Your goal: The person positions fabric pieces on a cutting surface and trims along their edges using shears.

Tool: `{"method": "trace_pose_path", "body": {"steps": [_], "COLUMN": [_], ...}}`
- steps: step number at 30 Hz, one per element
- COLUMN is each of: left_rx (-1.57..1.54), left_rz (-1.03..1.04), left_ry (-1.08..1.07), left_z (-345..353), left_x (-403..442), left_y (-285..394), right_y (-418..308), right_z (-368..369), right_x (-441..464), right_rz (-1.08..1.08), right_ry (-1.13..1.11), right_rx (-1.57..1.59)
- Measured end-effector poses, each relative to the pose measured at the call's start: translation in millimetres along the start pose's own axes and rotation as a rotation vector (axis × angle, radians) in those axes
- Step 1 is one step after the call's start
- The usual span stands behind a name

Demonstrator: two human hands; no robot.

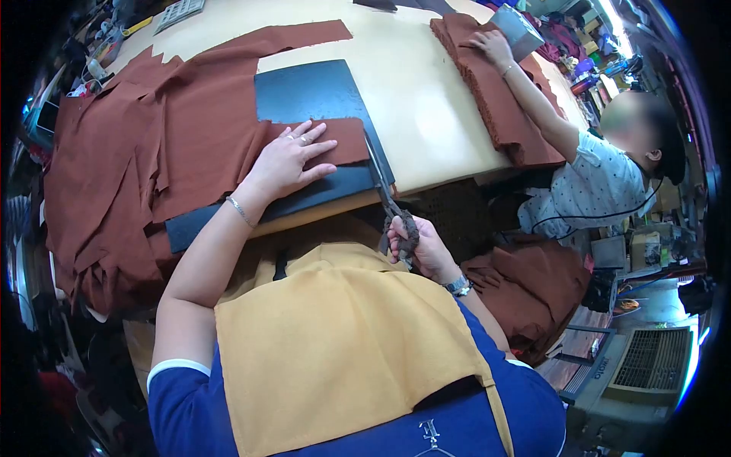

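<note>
My left hand (293, 161) lies flat, fingers spread, on a strip of reddish-brown cloth (346, 142). Beneath the strip is a dark blue-black board (308, 91) at the table's near edge. My right hand (421, 245) is wrapped round the dark, cloth-bound handles of long scissors (378, 171). Their blades point away from me, along the right end of the strip. More reddish-brown cloth (205, 141) spreads left of the board and hangs over the table's edge.
Across the cream table (411, 99), a co-worker (594, 183) rests a hand on a brown cloth stack (487, 99), beside a grey metal block (518, 32). A brown cloth heap (533, 289) lies low at right. A calculator (179, 14) sits at the far left.
</note>
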State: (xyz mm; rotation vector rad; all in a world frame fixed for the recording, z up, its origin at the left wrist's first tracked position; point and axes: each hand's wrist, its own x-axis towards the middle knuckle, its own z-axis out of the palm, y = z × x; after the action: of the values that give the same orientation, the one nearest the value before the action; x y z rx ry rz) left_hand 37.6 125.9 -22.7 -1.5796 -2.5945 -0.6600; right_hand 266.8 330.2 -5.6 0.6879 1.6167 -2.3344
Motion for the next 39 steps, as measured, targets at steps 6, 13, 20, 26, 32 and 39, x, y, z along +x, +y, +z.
{"method": "trace_pose_path", "body": {"steps": [6,13,20,26,32,39], "left_rx": [-0.003,0.006,-0.015,-0.017,-0.019,0.275], "left_rz": [0.048,0.038,0.070,0.076,0.096,-0.767], "left_ry": [-0.006,-0.028,-0.031,-0.014,-0.006,0.114], "left_z": [-1,-1,-2,1,-22,-39], "left_x": [0,1,-1,-1,-12,-78], "left_y": [-3,1,0,-2,17,-54], "right_y": [-3,10,0,12,13,13], "right_z": [6,4,9,5,10,-3], "right_x": [19,10,24,24,22,24], "right_rz": [-0.030,-0.082,-0.042,-0.104,-0.037,-0.033], "right_ry": [-0.020,-0.015,0.027,0.028,0.037,-0.030], "right_rx": [0.035,0.060,0.082,0.033,0.052,0.083]}}
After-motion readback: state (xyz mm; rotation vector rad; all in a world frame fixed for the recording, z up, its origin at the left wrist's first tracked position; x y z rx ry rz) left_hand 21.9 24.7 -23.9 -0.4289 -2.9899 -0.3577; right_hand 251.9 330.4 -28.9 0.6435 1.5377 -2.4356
